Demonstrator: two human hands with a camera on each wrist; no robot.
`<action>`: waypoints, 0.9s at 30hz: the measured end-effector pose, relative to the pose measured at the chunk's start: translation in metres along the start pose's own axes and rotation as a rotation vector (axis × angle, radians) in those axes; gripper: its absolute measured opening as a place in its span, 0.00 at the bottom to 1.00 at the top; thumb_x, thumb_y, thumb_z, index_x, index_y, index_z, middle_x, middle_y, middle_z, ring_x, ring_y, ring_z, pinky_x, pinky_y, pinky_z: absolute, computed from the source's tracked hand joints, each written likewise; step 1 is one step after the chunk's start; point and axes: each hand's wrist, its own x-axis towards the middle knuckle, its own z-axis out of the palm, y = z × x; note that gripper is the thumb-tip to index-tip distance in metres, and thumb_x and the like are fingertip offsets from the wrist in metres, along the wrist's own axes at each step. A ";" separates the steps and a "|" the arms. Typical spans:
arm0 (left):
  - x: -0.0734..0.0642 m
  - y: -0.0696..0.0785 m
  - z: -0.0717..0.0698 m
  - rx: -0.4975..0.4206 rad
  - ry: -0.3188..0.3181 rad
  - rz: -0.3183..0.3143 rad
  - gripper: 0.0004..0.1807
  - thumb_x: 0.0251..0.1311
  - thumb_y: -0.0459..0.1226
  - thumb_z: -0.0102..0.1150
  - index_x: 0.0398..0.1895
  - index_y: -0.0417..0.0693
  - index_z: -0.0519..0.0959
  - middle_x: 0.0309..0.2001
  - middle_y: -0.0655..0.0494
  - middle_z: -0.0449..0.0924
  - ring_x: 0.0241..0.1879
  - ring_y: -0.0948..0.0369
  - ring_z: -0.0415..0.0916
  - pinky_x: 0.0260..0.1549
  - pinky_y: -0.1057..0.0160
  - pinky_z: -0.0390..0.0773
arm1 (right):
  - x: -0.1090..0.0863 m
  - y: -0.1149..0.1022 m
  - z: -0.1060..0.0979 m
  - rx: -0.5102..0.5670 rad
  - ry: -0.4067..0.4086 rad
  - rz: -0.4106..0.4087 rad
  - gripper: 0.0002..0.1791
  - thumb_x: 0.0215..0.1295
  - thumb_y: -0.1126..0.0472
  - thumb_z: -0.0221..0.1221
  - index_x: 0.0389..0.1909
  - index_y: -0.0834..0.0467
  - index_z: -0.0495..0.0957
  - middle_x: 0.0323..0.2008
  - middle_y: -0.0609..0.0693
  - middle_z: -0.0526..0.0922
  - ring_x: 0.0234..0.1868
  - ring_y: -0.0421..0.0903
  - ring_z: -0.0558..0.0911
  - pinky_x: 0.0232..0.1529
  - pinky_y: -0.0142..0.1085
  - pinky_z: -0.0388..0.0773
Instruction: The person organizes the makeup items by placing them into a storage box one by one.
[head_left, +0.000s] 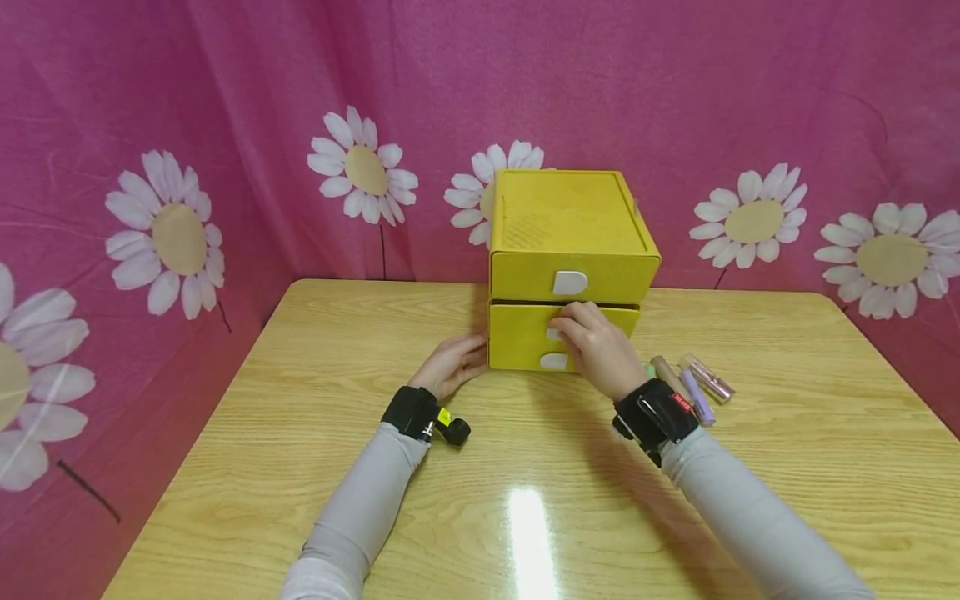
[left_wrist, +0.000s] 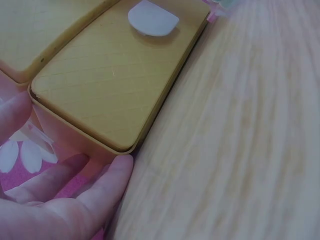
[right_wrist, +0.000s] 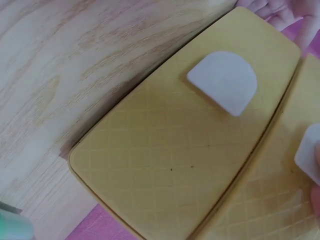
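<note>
Main risk: the yellow drawer unit (head_left: 566, 212) sliding or twisting. It stood on the worktop (head_left: 337, 350) nr the back edge, w/ the pink flowered curtain (head_left: 675, 83) just behind. R hand (head_left: 600, 350) had its fingers curled at the mid handle (head_left: 553, 333), pinching it; a hard or skewed tug could've dragged the whole box fwd or jammed the mid drawer (head_left: 517, 321), esp. b/c the support was one-sided. L hand (head_left: 452, 367) wasn't gripping: fairly straight fingers touched the unit's left side low down, how firmly I couldn't tell. Its thumb (left_wrist: 15, 115) lay nr the seam btwn mid & btm drawers, so a nip was poss. if things slipped. Dark gap showed under the top drawer (head_left: 525, 277); mid one prob. slightly out.

Other hazard: R wrist strap (head_left: 656, 417) sat right by the loose pens, i.e. a brown one (head_left: 667, 375), a purple one (head_left: 697, 398), a green one (head_left: 650, 370) mostly hidden, plus a clear pinkish tube (head_left: 707, 377). Elbow swinging out could've rolled them.

Room: best straight fwd btwn the forearms, where bare worktop ran toward the person; plenty left too. Right was tight nr the pens, back tightest.
</note>
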 end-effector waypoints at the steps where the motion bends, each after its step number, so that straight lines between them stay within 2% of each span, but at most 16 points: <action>1: 0.000 0.000 0.000 0.001 -0.002 -0.001 0.23 0.68 0.33 0.42 0.64 0.32 0.59 0.65 0.42 0.56 0.61 0.50 0.59 0.60 0.53 0.64 | 0.000 0.001 0.001 0.001 0.003 0.003 0.12 0.48 0.77 0.63 0.34 0.65 0.78 0.38 0.55 0.74 0.39 0.50 0.72 0.33 0.38 0.76; 11: 0.001 -0.001 -0.002 0.019 -0.026 0.000 0.23 0.68 0.34 0.43 0.64 0.32 0.61 0.66 0.43 0.55 0.64 0.49 0.56 0.60 0.54 0.64 | 0.002 0.007 0.006 -0.002 0.033 0.001 0.13 0.47 0.79 0.62 0.35 0.65 0.78 0.38 0.55 0.75 0.39 0.51 0.72 0.34 0.39 0.76; 21: 0.002 -0.001 -0.001 -0.007 -0.009 -0.010 0.23 0.68 0.34 0.44 0.64 0.33 0.60 0.67 0.43 0.54 0.65 0.49 0.54 0.61 0.52 0.62 | 0.002 0.009 0.007 -0.018 0.004 0.010 0.13 0.48 0.79 0.61 0.36 0.64 0.78 0.39 0.55 0.74 0.40 0.51 0.72 0.35 0.39 0.76; 27: 0.001 0.000 -0.002 -0.013 -0.025 -0.009 0.24 0.68 0.33 0.43 0.65 0.32 0.58 0.68 0.43 0.51 0.65 0.48 0.52 0.62 0.52 0.61 | 0.002 0.007 0.005 -0.015 -0.009 0.018 0.12 0.50 0.77 0.63 0.37 0.65 0.79 0.39 0.55 0.74 0.40 0.51 0.72 0.37 0.39 0.75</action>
